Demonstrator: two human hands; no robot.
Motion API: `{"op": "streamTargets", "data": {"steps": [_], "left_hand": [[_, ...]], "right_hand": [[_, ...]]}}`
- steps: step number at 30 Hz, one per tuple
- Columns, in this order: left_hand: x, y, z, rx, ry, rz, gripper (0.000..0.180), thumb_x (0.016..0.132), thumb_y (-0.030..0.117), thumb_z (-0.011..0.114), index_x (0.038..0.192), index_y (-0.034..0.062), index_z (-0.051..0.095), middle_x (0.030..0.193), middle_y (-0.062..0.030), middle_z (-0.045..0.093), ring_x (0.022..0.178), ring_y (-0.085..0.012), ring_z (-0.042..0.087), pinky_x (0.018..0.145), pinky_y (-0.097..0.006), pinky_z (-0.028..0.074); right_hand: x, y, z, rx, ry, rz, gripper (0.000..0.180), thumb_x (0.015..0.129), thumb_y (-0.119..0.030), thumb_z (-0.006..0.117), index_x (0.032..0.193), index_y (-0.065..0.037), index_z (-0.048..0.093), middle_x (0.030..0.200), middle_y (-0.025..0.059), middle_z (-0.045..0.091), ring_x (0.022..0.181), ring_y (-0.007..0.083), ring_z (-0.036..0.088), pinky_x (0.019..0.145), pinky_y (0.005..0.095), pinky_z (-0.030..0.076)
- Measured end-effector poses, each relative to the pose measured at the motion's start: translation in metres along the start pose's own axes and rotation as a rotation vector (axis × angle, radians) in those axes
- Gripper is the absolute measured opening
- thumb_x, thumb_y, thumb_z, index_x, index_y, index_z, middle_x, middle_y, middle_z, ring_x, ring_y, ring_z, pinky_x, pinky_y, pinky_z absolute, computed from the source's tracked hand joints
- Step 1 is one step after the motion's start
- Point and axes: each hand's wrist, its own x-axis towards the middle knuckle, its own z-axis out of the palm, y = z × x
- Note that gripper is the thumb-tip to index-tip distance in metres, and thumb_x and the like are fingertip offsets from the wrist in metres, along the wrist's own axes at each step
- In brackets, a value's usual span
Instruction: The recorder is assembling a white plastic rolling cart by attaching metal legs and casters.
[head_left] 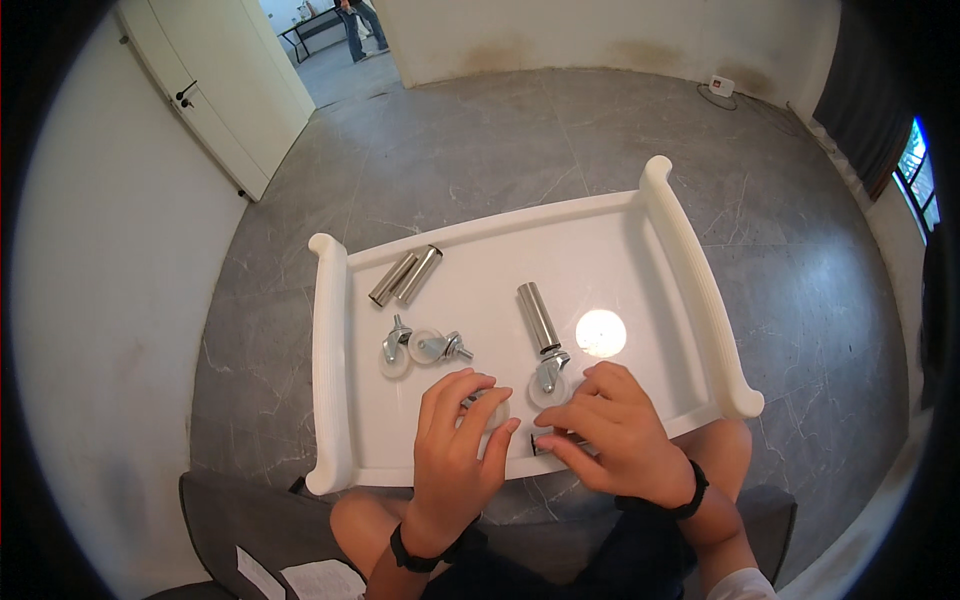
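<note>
My left hand (pixel 452 435) has its fingers curled round a caster wheel (pixel 494 410) with a clear, whitish wheel; the fingers hide part of it. To its right, my right hand (pixel 625 440) is closed over a short metal tube (pixel 548 443), whose dark end sticks out towards the left hand. Just beyond the right fingers lies another metal tube (pixel 537 315) with a caster (pixel 549 378) joined to its near end. Two loose casters (pixel 395 350) (pixel 436 346) with threaded stems lie left of it. Farther back, two metal tubes (pixel 392 280) (pixel 420 274) rest side by side.
Everything lies in an upturned white panel (pixel 480 270) with raised rims and scrolled ends, across my lap. Papers (pixel 322 580) are on the dark grey seat (pixel 240 510) at my left. A white door (pixel 215 90) stands ajar at the far left, and a person (pixel 360 25) is beyond it.
</note>
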Motion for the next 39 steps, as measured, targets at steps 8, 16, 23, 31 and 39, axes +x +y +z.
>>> {"op": "streamTargets", "data": {"steps": [8, 16, 23, 31, 39], "left_hand": [[0.000, 0.001, -0.001, -0.044, 0.034, 0.024, 0.034, 0.074, -0.002, 0.078, 0.105, 0.0009, 0.066, 0.114, -0.0147, 0.062, 0.116, -0.0375, 0.060, 0.097, -0.045, 0.050], [-0.004, -0.003, -0.006, -0.099, 0.086, -0.009, 0.039, 0.073, -0.006, 0.070, 0.110, -0.0008, 0.060, 0.114, -0.0197, 0.056, 0.113, -0.0358, 0.060, 0.096, -0.041, 0.050], [-0.006, -0.009, -0.008, -0.278, 0.090, -0.102, 0.035, 0.073, -0.004, 0.069, 0.107, 0.0007, 0.061, 0.114, -0.0187, 0.051, 0.109, -0.0345, 0.058, 0.090, -0.041, 0.051], [-0.008, -0.013, -0.004, -0.373, 0.140, -0.081, 0.032, 0.076, -0.012, 0.072, 0.100, 0.0007, 0.055, 0.115, -0.0153, 0.048, 0.108, -0.0263, 0.060, 0.090, -0.035, 0.055], [-0.011, -0.017, -0.007, -0.669, 0.077, -0.112, 0.036, 0.083, -0.011, 0.070, 0.112, -0.0020, 0.051, 0.125, -0.0196, 0.056, 0.111, -0.0237, 0.064, 0.095, -0.034, 0.054]], "right_hand": [[0.003, -0.005, 0.007, -0.114, -0.118, -0.030, 0.025, 0.077, -0.019, 0.080, 0.099, -0.010, 0.072, 0.089, 0.0028, 0.065, 0.080, 0.0228, 0.057, 0.076, 0.0345, 0.045], [0.005, -0.006, 0.002, -0.089, -0.216, -0.014, 0.024, 0.089, -0.019, 0.070, 0.111, -0.010, 0.069, 0.099, 0.0039, 0.062, 0.086, 0.0241, 0.057, 0.077, 0.0359, 0.046], [0.001, 0.004, -0.005, 0.290, 0.166, 0.248, 0.033, 0.098, -0.007, 0.058, 0.130, -0.002, 0.060, 0.108, 0.0148, 0.059, 0.086, 0.0215, 0.061, 0.075, 0.0299, 0.050], [-0.003, 0.010, -0.006, 0.997, 0.345, 0.529, 0.027, 0.105, -0.017, 0.053, 0.124, 0.002, 0.059, 0.114, 0.0095, 0.058, 0.100, 0.0160, 0.064, 0.085, 0.0322, 0.056], [-0.002, 0.012, -0.007, 1.016, 0.329, 0.603, 0.026, 0.102, -0.015, 0.060, 0.122, 0.001, 0.059, 0.108, 0.0090, 0.064, 0.100, 0.0168, 0.064, 0.087, 0.0337, 0.057]]}}
